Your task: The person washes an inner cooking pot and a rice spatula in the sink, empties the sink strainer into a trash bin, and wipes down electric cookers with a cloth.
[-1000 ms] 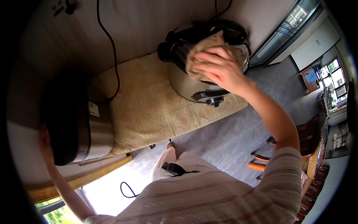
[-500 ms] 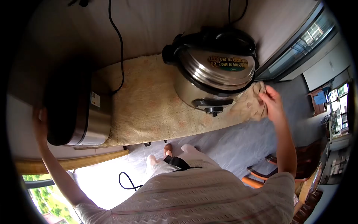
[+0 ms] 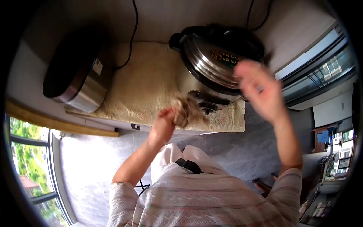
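My left hand (image 3: 163,123) is closed around a crumpled beige cloth (image 3: 184,111), in front of the electric pressure cooker's control knob. The cooker (image 3: 210,62) has a shiny metal lid, black trim and gold lettering on top. My right hand (image 3: 261,89) is raised at the right side of the lid, blurred by motion, fingers apart with nothing in them. I cannot tell whether it touches the lid. Under the cooker lies a patterned beige table cover (image 3: 143,79).
At the left end of the table stands a silver appliance with a black top (image 3: 81,79). A black cord (image 3: 133,34) runs down the wall behind. Windows are at the lower left and upper right; a grey floor (image 3: 227,147) lies below the table edge.
The cloth has passed from my right hand to my left, which came from the far left to the cooker's front. My right hand rose beside the lid. The view has shifted.
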Motion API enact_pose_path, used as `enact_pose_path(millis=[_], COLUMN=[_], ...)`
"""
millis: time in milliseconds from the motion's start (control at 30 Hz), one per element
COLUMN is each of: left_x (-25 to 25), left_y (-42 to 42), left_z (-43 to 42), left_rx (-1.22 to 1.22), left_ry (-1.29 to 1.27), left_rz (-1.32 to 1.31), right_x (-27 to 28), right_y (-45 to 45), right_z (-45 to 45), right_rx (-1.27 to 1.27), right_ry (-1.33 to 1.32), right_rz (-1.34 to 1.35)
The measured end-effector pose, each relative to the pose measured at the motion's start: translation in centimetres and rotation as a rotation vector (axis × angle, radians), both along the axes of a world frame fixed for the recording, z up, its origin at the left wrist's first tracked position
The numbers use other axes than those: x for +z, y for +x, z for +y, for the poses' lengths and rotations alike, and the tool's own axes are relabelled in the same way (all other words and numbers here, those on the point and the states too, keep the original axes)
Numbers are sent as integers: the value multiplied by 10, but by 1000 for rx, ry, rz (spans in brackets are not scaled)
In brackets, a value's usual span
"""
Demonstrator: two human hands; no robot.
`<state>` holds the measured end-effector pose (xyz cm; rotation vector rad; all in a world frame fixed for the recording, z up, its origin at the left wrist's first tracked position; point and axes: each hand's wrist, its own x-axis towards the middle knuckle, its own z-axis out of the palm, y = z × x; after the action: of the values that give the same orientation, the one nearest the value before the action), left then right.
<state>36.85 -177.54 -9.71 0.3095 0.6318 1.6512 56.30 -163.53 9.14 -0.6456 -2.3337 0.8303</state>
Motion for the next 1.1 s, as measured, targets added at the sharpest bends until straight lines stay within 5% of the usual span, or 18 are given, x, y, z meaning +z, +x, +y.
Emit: enact_pose_path(millis=[67,200,233,267,433,667,767,900,967,1033,1100], left_x=[33,41,44,45,21,-2,-35,-20,-2,-26,4], left_y=[1,43,55,60,51,-9,-56,-63,-50,-41,-10], left_z=[20,72,80,80,102,146,184,183,160,135,106], left_rx=[325,712,834,919,1012,1049,706,358,341,408,379], left_ry=[8,212,267,173,331,-213,-299,-536,-506,-126,-222], left_rz=[409,1045,1277,1504,1247,1054,947,745,585,829,867], right_x=[23,11,5,4,7,3,7,4,2,4,6], right_y=[-6,-30,-42,-42,-38,-41,-39,-41,-41,-40,-39], right_z=[69,167,156,162,163,159,161,159,161,163,161], right_rx=[-70,-148,-280,-310,-229,-224,-209,-207,-218,-191,-188], right_ry=[563,375,-43,109,15,12,19,-1,8,29,38], right_rz=[95,-140,-109,-190,-203,-116,-153,-119,-106,-130,-156])
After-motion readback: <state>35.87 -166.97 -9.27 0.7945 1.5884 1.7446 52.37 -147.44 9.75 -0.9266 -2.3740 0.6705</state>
